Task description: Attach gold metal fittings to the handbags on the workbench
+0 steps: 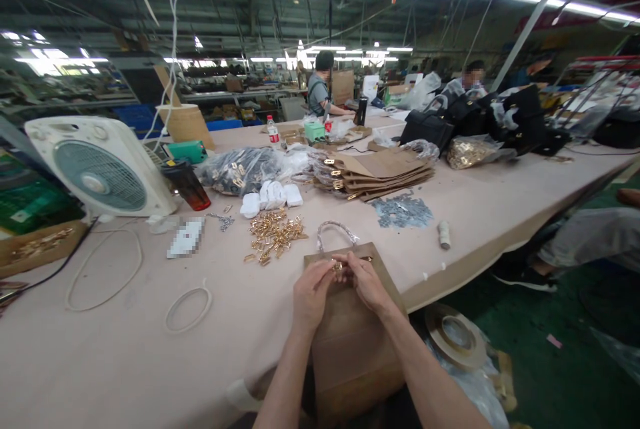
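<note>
A brown handbag [360,349] lies at the table's front edge, its wrapped handle [336,224] arching away from me. Over the bag's upper part, my left hand [314,289] and my right hand [364,281] come together, fingertips almost meeting. Between them shows a small gold metal fitting [338,266], which both hands pinch; its exact form is partly hidden by the fingers. Just beyond, to the left, is a loose pile of gold metal fittings [277,232]. A heap of flat grey metal plates [403,210] lies beyond the bag to the right.
Stacked brown bag panels [385,172] and white bundles [273,196] lie farther back. A fan [100,166] and a dark tumbler [187,184] stand left. A cord ring [188,309] lies nearer. Black bags [430,126] are at the back right; tape rolls [457,336] sit below the edge.
</note>
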The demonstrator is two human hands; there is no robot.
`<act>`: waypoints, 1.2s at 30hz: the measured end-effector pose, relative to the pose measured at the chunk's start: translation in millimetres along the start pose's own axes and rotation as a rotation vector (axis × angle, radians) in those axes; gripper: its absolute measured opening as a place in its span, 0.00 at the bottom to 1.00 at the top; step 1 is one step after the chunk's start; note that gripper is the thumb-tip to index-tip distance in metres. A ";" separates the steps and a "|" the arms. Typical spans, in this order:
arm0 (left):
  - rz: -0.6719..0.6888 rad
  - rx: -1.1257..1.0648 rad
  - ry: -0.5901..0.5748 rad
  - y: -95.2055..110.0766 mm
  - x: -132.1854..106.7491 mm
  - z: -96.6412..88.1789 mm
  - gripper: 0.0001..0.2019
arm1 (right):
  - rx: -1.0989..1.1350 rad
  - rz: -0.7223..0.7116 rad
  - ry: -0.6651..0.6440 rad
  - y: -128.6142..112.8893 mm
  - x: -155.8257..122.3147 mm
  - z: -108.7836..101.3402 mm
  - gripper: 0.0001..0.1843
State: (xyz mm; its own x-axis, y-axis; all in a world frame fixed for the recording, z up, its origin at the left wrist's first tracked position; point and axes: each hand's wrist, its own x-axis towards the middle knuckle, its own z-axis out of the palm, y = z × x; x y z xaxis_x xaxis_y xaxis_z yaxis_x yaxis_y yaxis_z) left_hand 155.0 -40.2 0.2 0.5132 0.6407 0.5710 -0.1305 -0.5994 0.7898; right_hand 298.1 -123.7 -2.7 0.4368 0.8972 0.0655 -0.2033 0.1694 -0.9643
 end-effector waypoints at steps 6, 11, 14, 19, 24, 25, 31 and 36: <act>0.012 -0.044 -0.017 -0.3 0.0 0.2 0.11 | -0.170 -0.098 -0.113 -14.6 -6.7 -0.5 0.19; -0.131 -0.044 -0.011 -4.9 -4.9 3.0 0.17 | -0.113 -0.084 -0.102 -16.7 -9.7 2.1 0.18; -0.177 -0.022 0.011 -5.2 -6.9 4.2 0.17 | -0.119 -0.089 -0.089 -14.5 -9.7 3.0 0.18; -0.154 -0.024 -0.023 1.9 -8.2 2.9 0.20 | -0.081 -0.105 0.002 -6.1 -8.8 1.0 0.16; -0.178 -0.008 -0.027 7.1 -6.9 2.5 0.19 | -0.081 -0.128 0.026 -1.7 -7.8 -0.6 0.14; -0.179 -0.001 -0.028 7.0 -6.7 2.7 0.18 | -0.086 -0.131 0.033 -1.8 -7.8 -0.5 0.14; -0.172 -0.002 -0.014 4.2 -7.6 3.9 0.19 | -0.139 -0.140 0.052 -5.2 -10.0 2.8 0.13; -0.196 -0.021 -0.023 4.0 -8.3 4.8 0.20 | -0.203 -0.143 0.082 -5.2 -11.3 5.1 0.14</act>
State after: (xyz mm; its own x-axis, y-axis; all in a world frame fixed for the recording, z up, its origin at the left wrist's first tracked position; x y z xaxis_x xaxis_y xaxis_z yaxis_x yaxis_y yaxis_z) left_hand 154.3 -50.3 -2.5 0.5499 0.7330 0.4004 -0.0435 -0.4536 0.8901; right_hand 289.8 -132.6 2.9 0.5195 0.8326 0.1920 0.0421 0.1994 -0.9790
